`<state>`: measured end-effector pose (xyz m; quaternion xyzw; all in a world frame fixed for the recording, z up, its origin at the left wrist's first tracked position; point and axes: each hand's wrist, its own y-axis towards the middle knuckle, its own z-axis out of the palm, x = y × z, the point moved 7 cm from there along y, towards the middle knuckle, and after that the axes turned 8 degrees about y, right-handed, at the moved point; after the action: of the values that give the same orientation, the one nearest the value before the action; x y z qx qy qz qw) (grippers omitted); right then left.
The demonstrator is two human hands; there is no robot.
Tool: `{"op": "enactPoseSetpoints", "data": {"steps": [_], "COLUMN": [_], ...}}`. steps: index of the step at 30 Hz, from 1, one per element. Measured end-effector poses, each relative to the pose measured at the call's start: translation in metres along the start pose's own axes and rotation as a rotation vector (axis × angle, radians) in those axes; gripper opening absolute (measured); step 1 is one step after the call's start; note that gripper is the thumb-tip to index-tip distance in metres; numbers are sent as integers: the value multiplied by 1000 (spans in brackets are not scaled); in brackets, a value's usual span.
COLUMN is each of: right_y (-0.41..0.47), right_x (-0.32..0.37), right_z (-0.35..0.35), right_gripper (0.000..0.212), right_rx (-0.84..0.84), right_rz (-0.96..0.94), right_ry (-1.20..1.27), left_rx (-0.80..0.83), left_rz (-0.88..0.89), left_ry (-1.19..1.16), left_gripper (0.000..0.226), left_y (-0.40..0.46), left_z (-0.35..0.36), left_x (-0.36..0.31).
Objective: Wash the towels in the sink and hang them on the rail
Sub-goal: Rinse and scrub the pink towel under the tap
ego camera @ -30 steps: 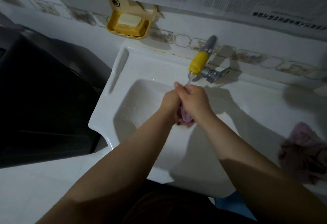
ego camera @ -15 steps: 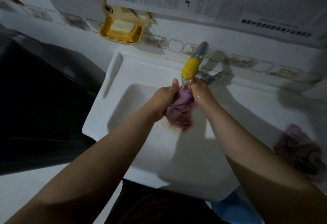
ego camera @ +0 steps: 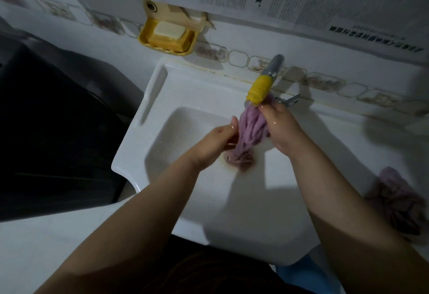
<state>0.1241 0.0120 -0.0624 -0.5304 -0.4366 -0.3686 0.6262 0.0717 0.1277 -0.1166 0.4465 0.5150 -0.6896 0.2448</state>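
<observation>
The right hand (ego camera: 282, 129) grips the upper part of a bunched purple towel (ego camera: 249, 131) just under the yellow-sleeved tap (ego camera: 261, 88). The left hand (ego camera: 214, 141), fingers loosely curled, touches the towel's side lower down; whether it pinches the cloth cannot be told. The towel's tail trails into the white sink (ego camera: 144, 110), onto a brownish stain below both hands. To rinse well, I would keep the cloth under the spout and squeeze downward along its length, turning it between squeezes. Right of the right hand, a second towel (ego camera: 399, 203) lies on the counter (ego camera: 348, 145). Beyond the left hand, a yellow soap dish (ego camera: 145, 36) on the wall holds a pale soap bar (ego camera: 169, 29).
</observation>
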Motion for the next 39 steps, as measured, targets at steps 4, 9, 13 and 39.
{"op": "enactPoseSetpoints", "data": {"steps": [4,9,13,39], "right_y": [2,6,7,7], "right_x": [11,10,0,-22], "right_z": [-11,-16,-14,-15], "right_gripper": [12,17,14,44], "right_rx": [-56,-131,-109,-58], "right_rz": [-77,-117,-47,100], "right_ry": [-167,-160,28,-578], "left_rx": [-168,-188,-319,-103], "left_rz": [146,72,101,-157], "left_ry": [-225,-134,-227,416], "left_gripper": [23,19,22,50], "left_y": [-9,-15,-15,4], "left_z": [-7,-12,-25,-50], "left_x": [10,4,6,-32]}}
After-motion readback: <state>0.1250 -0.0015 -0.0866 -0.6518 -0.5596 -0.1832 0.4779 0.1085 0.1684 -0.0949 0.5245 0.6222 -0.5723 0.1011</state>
